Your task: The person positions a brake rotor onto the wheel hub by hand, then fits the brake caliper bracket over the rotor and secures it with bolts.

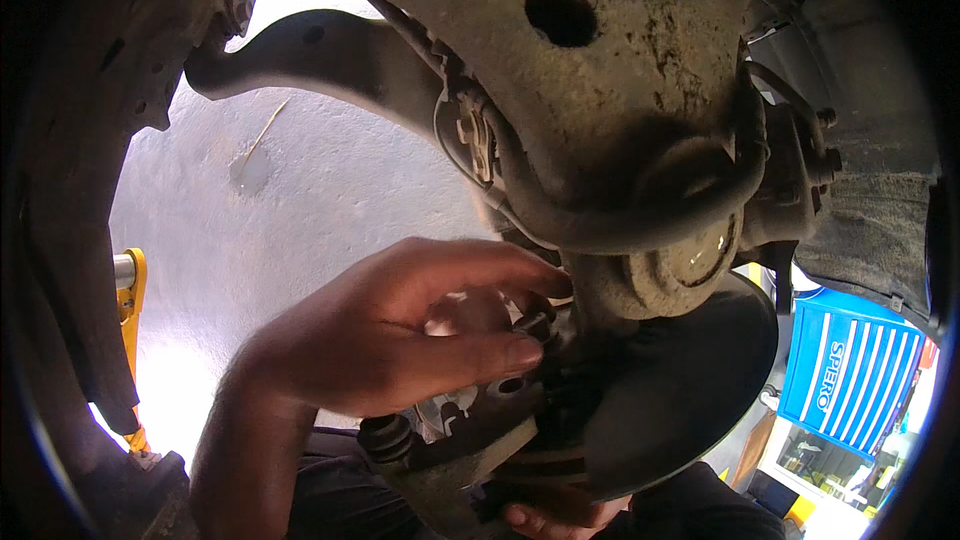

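My left hand (400, 325) reaches in from the lower left with thumb and fingers curled into a pinch. Between the fingertips shows a small dark rounded part (535, 325) that is too shaded to name. Just below is the dark brake caliper (470, 460), with a ribbed rubber boot (386, 438) at its left end. It sits beside the round brake disc (690, 380). My right hand (570, 518) is under the caliper at the bottom edge; the thumb tip shows against its underside, and most fingers are hidden behind it.
A dirty suspension arm (600, 110) hangs overhead, with a curved hose or cable (620, 225) across it. A curved metal bar (330, 55) crosses the upper left. Beyond are a yellow stand (132, 310), a grey wall (300, 180) and a blue tool cabinet (850, 370).
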### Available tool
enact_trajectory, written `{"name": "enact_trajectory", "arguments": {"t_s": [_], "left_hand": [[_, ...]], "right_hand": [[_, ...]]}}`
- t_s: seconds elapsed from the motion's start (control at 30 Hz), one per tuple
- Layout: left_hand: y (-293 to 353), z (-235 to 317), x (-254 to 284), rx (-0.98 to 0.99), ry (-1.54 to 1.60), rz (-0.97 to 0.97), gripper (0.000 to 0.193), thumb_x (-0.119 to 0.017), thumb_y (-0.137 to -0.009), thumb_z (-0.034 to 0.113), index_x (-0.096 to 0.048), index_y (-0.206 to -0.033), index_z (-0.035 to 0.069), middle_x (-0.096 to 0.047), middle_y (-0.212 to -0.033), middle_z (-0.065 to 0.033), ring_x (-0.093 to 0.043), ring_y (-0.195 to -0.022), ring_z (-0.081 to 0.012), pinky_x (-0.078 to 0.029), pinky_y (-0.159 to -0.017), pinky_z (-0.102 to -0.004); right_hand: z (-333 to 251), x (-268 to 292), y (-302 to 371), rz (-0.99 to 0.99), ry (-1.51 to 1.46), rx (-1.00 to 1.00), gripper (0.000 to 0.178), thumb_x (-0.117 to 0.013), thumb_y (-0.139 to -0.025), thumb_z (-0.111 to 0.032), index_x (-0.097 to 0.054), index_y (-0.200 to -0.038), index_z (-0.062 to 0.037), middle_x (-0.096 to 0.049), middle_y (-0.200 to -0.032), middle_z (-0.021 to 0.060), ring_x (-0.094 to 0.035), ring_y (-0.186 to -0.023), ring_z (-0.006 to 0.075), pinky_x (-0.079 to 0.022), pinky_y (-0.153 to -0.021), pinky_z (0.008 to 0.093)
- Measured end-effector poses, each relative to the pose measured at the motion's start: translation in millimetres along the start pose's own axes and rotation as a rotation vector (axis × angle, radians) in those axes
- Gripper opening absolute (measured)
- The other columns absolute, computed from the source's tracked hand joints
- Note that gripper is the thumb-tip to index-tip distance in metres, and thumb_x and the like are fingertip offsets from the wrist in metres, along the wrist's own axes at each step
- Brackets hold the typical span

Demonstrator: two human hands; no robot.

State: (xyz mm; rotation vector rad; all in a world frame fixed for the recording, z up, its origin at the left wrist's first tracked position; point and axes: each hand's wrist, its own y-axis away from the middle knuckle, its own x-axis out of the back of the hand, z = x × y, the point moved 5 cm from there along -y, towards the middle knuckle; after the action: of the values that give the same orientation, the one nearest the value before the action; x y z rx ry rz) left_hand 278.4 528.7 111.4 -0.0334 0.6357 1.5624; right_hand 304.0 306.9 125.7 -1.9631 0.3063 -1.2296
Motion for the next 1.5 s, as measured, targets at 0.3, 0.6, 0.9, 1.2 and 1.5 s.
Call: {"name": "enact_trajectory", "arguments": {"t_s": [0.3, 0.6, 0.9, 1.2, 1.5], "left_hand": [[-26.4, -7.9, -3.8, -0.145, -0.637, 0.049, 0.031, -0.065, -0.097, 0.028, -0.064, -0.095, -0.003, -0.067, -0.091, -0.0162, -0.067, -0.078, -0.0275, -0.051, -0.066, -0.0412], [-22.4, -12.5, -3.8, -0.446, -0.595, -0.053, 0.034, -0.060, -0.100, 0.033, -0.055, -0.100, -0.001, -0.061, -0.083, -0.0153, -0.065, -0.076, -0.0310, -0.050, -0.070, -0.0429], [-30.9, -12.1, -3.8, -0.441, -0.452, -0.082, 0.037, -0.056, -0.102, 0.035, -0.060, -0.102, -0.002, -0.066, -0.088, -0.0171, -0.067, -0.079, -0.0318, -0.052, -0.072, -0.0431], [-12.7, -1.7, 9.6, -0.625, -0.666, 0.312, 0.025, -0.060, -0.101, 0.025, -0.060, -0.096, 0.001, -0.063, -0.081, -0.0113, -0.064, -0.073, -0.0217, -0.048, -0.061, -0.0385], [32.7, 3.7, -8.7, -0.216, -0.013, 0.565, 0.040, -0.030, -0.107, 0.026, -0.056, -0.102, -0.005, -0.063, -0.092, -0.0176, -0.066, -0.083, -0.0209, -0.053, -0.080, -0.0334]], "right_hand": [[-5.6, -4.4, 7.8, 0.032, 0.045, 0.056, 0.022, -0.078, -0.082, -0.019, -0.076, -0.103, -0.0194, -0.064, -0.098, -0.0011, -0.059, -0.098, 0.0163, -0.051, -0.090, 0.0363], [-7.4, -5.3, 8.7, 0.049, 0.067, 0.096, 0.021, -0.076, -0.082, -0.020, -0.076, -0.103, -0.0198, -0.065, -0.098, 0.0004, -0.059, -0.098, 0.0182, -0.051, -0.089, 0.0380], [-5.4, -2.9, 9.7, 0.057, 0.098, 0.129, 0.020, -0.074, -0.083, -0.022, -0.077, -0.103, -0.0203, -0.066, -0.097, 0.0019, -0.059, -0.098, 0.0201, -0.051, -0.087, 0.0397], [-9.2, -7.0, 8.9, 0.070, 0.083, 0.103, 0.020, -0.074, -0.084, -0.025, -0.076, -0.104, -0.0208, -0.066, -0.099, 0.0013, -0.059, -0.101, 0.0202, -0.051, -0.089, 0.0405], [-5.9, -3.9, 15.5, 0.083, 0.125, 0.097, 0.021, -0.072, -0.087, -0.026, -0.074, -0.107, -0.0203, -0.064, -0.098, -0.0005, -0.059, -0.100, 0.0193, -0.050, -0.091, 0.0397]]}}
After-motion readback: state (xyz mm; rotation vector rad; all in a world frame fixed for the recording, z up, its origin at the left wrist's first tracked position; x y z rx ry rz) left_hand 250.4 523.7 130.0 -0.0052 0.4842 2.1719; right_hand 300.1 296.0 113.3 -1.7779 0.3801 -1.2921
